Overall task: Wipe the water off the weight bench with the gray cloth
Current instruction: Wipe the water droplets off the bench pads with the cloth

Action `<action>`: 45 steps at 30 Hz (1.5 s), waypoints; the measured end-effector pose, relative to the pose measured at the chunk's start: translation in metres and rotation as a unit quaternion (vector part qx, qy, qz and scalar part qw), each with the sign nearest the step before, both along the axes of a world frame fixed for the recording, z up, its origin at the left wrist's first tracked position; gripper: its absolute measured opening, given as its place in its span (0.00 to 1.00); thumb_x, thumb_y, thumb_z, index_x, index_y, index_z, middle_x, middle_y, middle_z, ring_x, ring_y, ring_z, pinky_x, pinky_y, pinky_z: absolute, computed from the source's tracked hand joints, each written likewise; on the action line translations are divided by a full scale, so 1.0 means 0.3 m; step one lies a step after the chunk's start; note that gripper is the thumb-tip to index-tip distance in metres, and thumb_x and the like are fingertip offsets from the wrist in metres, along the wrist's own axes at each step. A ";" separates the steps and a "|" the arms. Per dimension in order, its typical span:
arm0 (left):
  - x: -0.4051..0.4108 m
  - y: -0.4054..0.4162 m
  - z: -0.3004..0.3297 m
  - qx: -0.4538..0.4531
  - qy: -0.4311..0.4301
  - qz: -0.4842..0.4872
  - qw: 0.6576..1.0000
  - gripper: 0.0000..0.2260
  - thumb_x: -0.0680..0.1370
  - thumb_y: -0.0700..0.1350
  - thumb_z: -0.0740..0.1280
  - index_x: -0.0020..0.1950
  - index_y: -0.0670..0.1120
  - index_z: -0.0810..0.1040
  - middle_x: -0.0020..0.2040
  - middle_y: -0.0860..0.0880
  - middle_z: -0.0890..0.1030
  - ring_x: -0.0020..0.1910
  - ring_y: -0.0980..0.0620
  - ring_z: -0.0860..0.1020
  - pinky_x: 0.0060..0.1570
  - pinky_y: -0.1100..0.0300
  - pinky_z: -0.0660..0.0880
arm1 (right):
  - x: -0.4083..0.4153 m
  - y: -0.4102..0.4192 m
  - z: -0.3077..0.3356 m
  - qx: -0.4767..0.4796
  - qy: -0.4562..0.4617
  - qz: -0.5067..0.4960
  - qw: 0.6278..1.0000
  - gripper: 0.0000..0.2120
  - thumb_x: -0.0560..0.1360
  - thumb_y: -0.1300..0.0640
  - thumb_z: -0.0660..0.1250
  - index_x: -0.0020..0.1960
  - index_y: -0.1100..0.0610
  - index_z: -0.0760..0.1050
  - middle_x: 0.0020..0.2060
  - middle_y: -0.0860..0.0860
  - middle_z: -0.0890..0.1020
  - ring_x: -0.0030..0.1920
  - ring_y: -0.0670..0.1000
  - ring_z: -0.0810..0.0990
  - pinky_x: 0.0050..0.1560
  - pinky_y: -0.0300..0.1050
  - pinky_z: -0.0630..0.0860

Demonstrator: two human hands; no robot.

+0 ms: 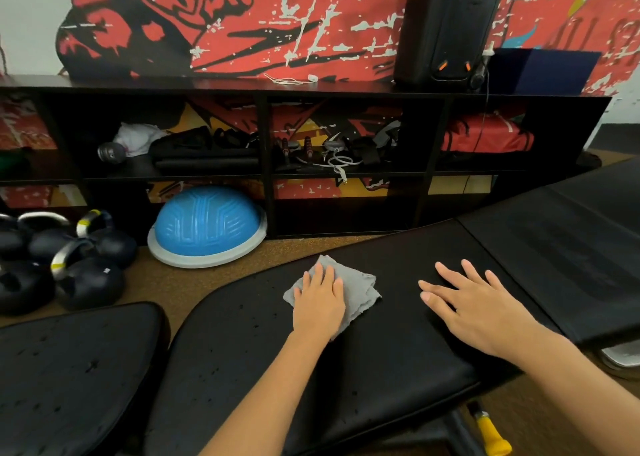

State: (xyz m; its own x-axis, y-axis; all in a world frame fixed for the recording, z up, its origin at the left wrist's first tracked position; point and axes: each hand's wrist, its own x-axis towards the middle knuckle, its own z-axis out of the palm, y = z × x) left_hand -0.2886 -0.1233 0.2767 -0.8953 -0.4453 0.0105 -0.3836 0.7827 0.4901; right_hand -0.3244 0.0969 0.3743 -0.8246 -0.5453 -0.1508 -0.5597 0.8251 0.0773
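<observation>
A: Cloth (pixel 360 291), gray and folded, lies flat on the black padded worktop (pixel 398 362), pinned under the left hand (pixel 320 303).

B: How is that hand set?

A: Palm down, fingers straight and close together, pressing on the cloth. Cloth edges show beyond the fingertips and out to the thumb side.

B: And the other hand?

A: The right hand (pixel 474 308) rests flat on the bare pad just to the right of the cloth, fingers spread and straight, holding nothing. The 2 hands are near each other but apart.

B: Any water visible?

A: Small dark droplets (pixel 256 325) dot the pad to the left of the left hand and nearer the person. A second pad (pixel 69 379) further left, separated by a gap, is speckled the same way. To the right of the right hand, past a seam, another pad section (pixel 554 247) looks smeared.

B: What lies beyond the hands?

A: A cork-colored floor (pixel 166 282), then a blue half-dome balance trainer (pixel 207 225) ahead of the left hand. Dark kettlebells (pixel 86 279) cluster far to the left. A low black shelf unit (pixel 263 133) holds straps and handles beneath a red and black mural (pixel 277 22).
</observation>
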 end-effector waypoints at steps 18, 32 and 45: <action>0.421 -0.194 -0.131 0.142 0.006 0.117 0.983 0.21 0.83 0.52 0.45 0.77 0.52 0.51 0.78 0.55 0.48 0.77 0.52 0.42 0.74 0.49 0.41 | 0.089 -0.475 -0.153 0.049 0.034 0.209 0.976 0.23 0.83 0.49 0.44 0.77 0.49 0.49 0.77 0.51 0.44 0.76 0.56 0.38 0.73 0.56 0.43; 0.434 -0.201 -0.172 0.098 0.002 0.096 0.991 0.21 0.83 0.51 0.47 0.77 0.53 0.50 0.78 0.54 0.45 0.76 0.52 0.41 0.73 0.50 0.39 | 0.042 -0.565 -0.219 0.090 -0.033 0.181 0.979 0.24 0.82 0.44 0.42 0.76 0.41 0.42 0.77 0.48 0.40 0.76 0.56 0.37 0.73 0.59 0.39; 0.435 -0.197 -0.172 0.102 -0.002 0.095 0.990 0.22 0.83 0.50 0.47 0.77 0.53 0.50 0.78 0.54 0.45 0.77 0.52 0.41 0.73 0.50 0.39 | 0.136 -0.419 -0.196 0.077 -0.044 0.214 0.973 0.23 0.81 0.43 0.43 0.76 0.38 0.44 0.77 0.45 0.40 0.76 0.53 0.37 0.74 0.56 0.38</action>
